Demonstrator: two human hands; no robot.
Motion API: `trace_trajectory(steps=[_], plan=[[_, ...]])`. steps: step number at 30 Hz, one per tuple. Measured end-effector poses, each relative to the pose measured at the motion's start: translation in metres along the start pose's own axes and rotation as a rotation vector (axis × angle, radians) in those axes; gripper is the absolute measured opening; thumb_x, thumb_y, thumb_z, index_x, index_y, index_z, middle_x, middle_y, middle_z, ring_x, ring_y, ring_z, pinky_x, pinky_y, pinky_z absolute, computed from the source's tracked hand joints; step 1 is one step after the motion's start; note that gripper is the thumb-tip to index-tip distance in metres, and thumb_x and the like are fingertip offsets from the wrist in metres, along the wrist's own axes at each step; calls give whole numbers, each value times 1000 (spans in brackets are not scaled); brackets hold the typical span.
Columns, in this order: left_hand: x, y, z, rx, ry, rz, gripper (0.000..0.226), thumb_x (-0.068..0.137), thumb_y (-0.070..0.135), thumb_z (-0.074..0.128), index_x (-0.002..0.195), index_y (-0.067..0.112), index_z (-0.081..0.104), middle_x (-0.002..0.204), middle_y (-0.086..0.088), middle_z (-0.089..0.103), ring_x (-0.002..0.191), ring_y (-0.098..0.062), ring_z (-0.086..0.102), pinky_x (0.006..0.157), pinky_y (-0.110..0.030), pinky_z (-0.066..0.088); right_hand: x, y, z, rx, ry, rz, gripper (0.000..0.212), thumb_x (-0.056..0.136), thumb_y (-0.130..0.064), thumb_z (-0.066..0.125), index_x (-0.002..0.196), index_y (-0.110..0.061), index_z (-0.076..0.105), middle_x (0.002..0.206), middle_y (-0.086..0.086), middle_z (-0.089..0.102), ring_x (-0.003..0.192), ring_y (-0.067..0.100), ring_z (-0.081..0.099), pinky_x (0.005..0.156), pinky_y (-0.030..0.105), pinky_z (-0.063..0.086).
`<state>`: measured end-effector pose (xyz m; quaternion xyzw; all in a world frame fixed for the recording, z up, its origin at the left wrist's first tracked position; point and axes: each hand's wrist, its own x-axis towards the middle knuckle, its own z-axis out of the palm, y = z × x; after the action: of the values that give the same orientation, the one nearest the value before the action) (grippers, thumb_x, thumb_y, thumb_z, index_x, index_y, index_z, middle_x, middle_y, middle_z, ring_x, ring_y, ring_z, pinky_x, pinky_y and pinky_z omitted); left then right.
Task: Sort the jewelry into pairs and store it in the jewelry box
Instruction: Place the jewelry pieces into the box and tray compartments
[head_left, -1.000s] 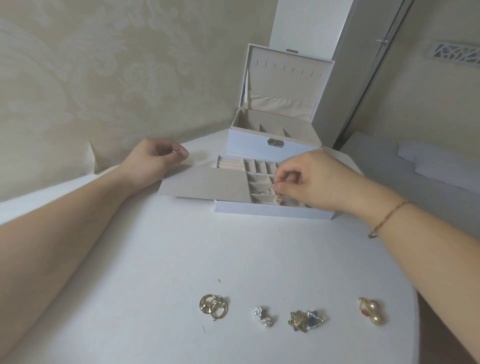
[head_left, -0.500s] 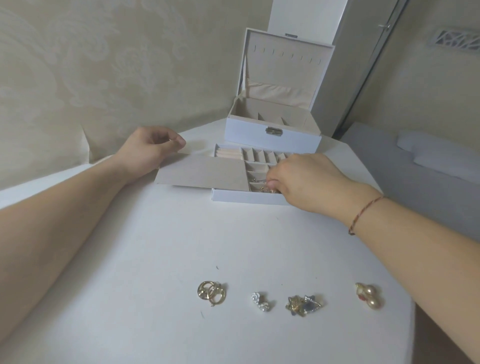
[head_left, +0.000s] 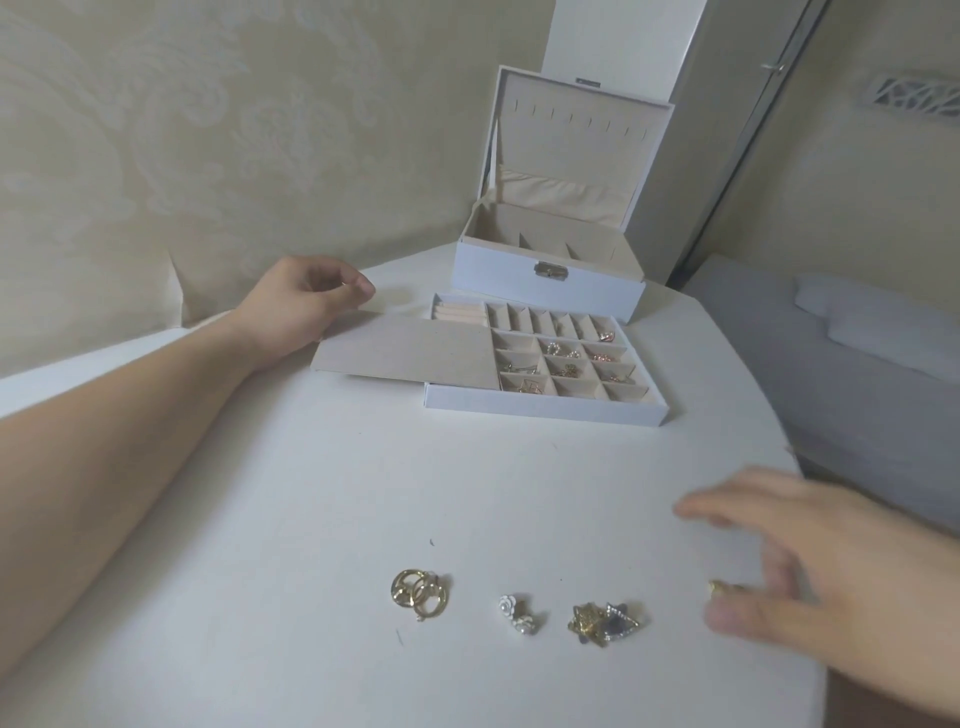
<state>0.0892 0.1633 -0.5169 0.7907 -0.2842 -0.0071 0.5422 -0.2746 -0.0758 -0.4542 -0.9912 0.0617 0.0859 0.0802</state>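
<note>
Tray (head_left: 545, 410), white, beige-lined, holds small earrings at 12 o'clock. Right hand (head_left: 810, 566), fingers spread, hovers over gold earring (head_left: 719, 587); left hand (head_left: 306, 306), loosely curled, rests at 10 o'clock.

Right hand (head_left: 810, 577), motion-blurred, mostly hides gold earring (head_left: 719, 587).

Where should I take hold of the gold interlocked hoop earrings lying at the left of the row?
Pinch the gold interlocked hoop earrings from above, across the overlap where the two rings cross. They lie flat on the white table, so a grip there probably lifts both together.
</note>
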Motion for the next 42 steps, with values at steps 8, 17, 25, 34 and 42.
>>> trace_trajectory(steps=[8,17,25,34,42], plan=[[-1,0,-3,-14,-3,-17,31,83,42,65,91,13,71,63,9,52,42,-6,33,42,-19,29,-1,4,34,13,223,-107,25,72,-29,67,83,-46,53,88,-28,53,60,-12,49,57,-3,35],[-1,1,-1,-18,13,-19,18,95,25,63,91,9,70,56,12,48,40,-4,30,39,-14,27,151,4,-40,274,495,-37,14,82,-20,73,74,-30,68,62,-11,64,54,5,54,58,15,43],[-1,-1,-1,-27,-2,-16,18,94,28,64,90,11,71,74,-4,53,46,-9,33,43,-17,30,235,5,-41,132,365,-34,10,82,-16,75,90,-19,71,84,-8,65,68,-4,51,58,2,34],[1,-2,-1,-25,-3,-22,19,94,29,65,90,12,71,75,-6,52,45,-8,31,42,-18,28,219,18,-40,250,460,26,30,95,-4,50,98,-28,68,98,-11,67,94,11,59,81,18,45],[-2,2,-1,-10,3,-21,18,95,25,63,93,9,70,74,0,54,43,-3,35,43,-15,31,221,11,-27,-78,150,-13,45,104,-37,32,149,-35,29,158,-5,27,149,11,5,120,40,12]])
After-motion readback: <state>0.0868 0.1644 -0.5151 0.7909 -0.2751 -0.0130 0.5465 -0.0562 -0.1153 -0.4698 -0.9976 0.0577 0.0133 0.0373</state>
